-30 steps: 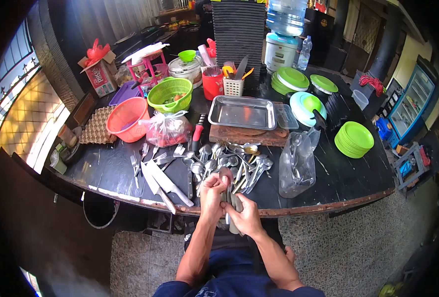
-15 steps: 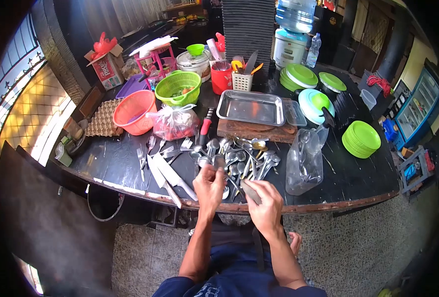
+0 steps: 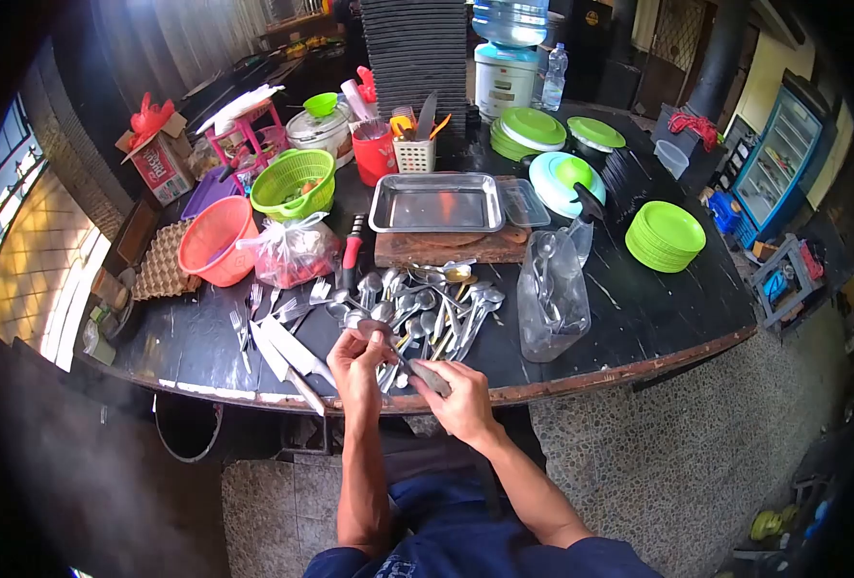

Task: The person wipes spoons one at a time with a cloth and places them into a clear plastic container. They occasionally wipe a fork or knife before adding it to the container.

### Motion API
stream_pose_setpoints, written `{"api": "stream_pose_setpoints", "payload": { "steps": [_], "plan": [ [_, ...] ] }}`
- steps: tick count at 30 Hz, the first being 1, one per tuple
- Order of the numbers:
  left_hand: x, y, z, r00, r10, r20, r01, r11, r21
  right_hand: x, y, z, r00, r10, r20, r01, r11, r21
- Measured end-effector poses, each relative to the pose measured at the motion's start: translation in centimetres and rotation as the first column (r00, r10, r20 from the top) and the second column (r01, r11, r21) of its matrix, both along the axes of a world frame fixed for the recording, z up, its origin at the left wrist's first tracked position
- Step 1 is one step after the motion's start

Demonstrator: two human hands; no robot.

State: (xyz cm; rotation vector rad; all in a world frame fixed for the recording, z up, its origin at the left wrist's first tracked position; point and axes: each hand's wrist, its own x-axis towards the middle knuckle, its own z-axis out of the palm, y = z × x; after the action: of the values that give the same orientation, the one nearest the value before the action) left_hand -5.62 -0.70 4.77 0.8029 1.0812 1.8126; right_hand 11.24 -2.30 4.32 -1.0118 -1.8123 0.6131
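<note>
My left hand [image 3: 357,371] has its fingers closed on the bowl of a spoon [image 3: 374,328] above the front of the pile. The fingers of my right hand [image 3: 460,395] are wrapped round a grey cloth [image 3: 431,378], held against the handle end of that spoon. Just beyond both hands lies a loose pile of spoons [image 3: 465,313]. Left of my left hand are two white-handled knives [image 3: 282,352] and several forks [image 3: 242,332]. A clear plastic container [image 3: 554,323] with spoons in it stands to the right.
Behind the pile, a metal tray [image 3: 436,204] rests on a wooden board [image 3: 398,249]. Baskets [image 3: 217,241], a tied plastic bag [image 3: 292,258] and an egg carton [image 3: 169,260] are at the left. Green plates [image 3: 666,236] are stacked at the right.
The view has turned to the right, so the table's contents sit further left. My hands have come closer together, and the spoon now shows clearly between them.
</note>
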Motion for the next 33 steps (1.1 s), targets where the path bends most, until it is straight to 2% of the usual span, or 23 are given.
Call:
{"api": "stream_pose_setpoints", "payload": {
  "steps": [2,3,5,6,7,9,10,11,12,13,15,17,18,19,21,23,26,29,31,33],
  "plan": [
    [-0.3,0.3,0.0,1.000,-0.017,-0.026,0.017,0.999,0.029,0.5,0.0,0.2,0.990,0.046,-0.132,-0.059,0.994,-0.092],
    [-0.3,0.4,0.1,0.999,-0.020,-0.033,0.020,0.999,0.028,0.9,0.1,0.3,0.991,0.036,-0.132,-0.048,0.995,-0.090],
    [-0.4,1.0,0.0,0.999,-0.005,-0.038,0.008,0.998,0.069,2.1,0.2,0.5,0.974,0.125,-0.188,-0.167,0.959,-0.228],
    [-0.4,1.3,0.3,1.000,0.007,-0.030,-0.004,0.996,0.084,2.8,0.5,1.0,0.973,0.138,-0.184,-0.176,0.962,-0.210],
    [-0.6,1.8,0.6,1.000,0.018,-0.023,-0.016,0.995,0.099,3.4,1.0,0.9,0.975,0.130,-0.183,-0.167,0.964,-0.207],
    [-1.1,2.9,1.5,0.987,0.149,-0.062,-0.135,0.972,0.194,4.5,2.2,-0.3,0.976,0.130,-0.175,-0.160,0.972,-0.171],
    [-1.3,3.6,2.1,0.974,0.206,-0.089,-0.182,0.957,0.225,5.1,3.1,-1.6,0.980,0.080,-0.183,-0.120,0.968,-0.219],
    [-1.3,4.4,2.7,0.958,0.262,-0.114,-0.226,0.939,0.258,5.2,4.2,-3.2,0.987,0.001,-0.159,-0.029,0.985,-0.169],
    [-0.3,4.6,4.8,0.965,0.239,-0.104,-0.215,0.956,0.202,5.4,5.1,-3.8,0.993,-0.070,-0.098,0.057,0.990,-0.126],
    [1.0,5.2,5.9,0.976,0.181,-0.122,-0.147,0.959,0.243,5.5,5.7,-4.4,0.989,-0.143,-0.039,0.140,0.987,-0.079],
    [4.1,6.1,7.6,0.953,0.080,-0.292,-0.008,0.971,0.238,5.2,6.7,-7.0,0.981,-0.169,-0.092,0.162,0.984,-0.078],
    [7.4,7.6,8.2,0.921,-0.073,-0.382,0.192,0.940,0.282,4.7,7.2,-9.6,0.964,-0.250,-0.088,0.218,0.938,-0.271],
    [8.9,8.3,8.3,0.890,-0.125,-0.439,0.257,0.932,0.255,4.5,7.4,-10.1,0.960,-0.258,-0.112,0.235,0.954,-0.187],
    [10.4,9.1,8.4,0.853,-0.176,-0.491,0.317,0.922,0.221,4.5,7.5,-10.2,0.962,-0.249,-0.110,0.226,0.956,-0.189],
    [13.4,10.7,8.3,0.811,-0.328,-0.485,0.452,0.877,0.163,4.7,7.2,-10.1,0.967,-0.239,-0.092,0.218,0.956,-0.197],
    [15.4,12.6,7.2,0.629,-0.326,-0.706,0.545,0.832,0.102,4.8,7.0,-10.0,0.969,-0.226,-0.101,0.209,0.965,-0.156],
    [17.5,12.8,7.7,0.479,-0.348,-0.805,0.710,0.693,0.123,5.0,7.1,-9.8,0.954,-0.290,-0.071,0.266,0.935,-0.234],
    [18.0,13.3,8.5,0.477,-0.268,-0.837,0.728,0.654,0.206,4.9,7.3,-10.1,0.951,-0.289,-0.113,0.262,0.942,-0.211],
    [17.9,13.2,10.5,0.566,-0.254,-0.784,0.662,0.707,0.249,4.7,7.5,-10.5,0.948,-0.292,-0.126,0.266,0.945,-0.193],
    [18.1,13.5,11.3,0.660,-0.307,-0.685,0.606,0.757,0.244,4.7,7.3,-10.6,0.947,-0.291,-0.136,0.266,0.948,-0.177]
  ]
}}
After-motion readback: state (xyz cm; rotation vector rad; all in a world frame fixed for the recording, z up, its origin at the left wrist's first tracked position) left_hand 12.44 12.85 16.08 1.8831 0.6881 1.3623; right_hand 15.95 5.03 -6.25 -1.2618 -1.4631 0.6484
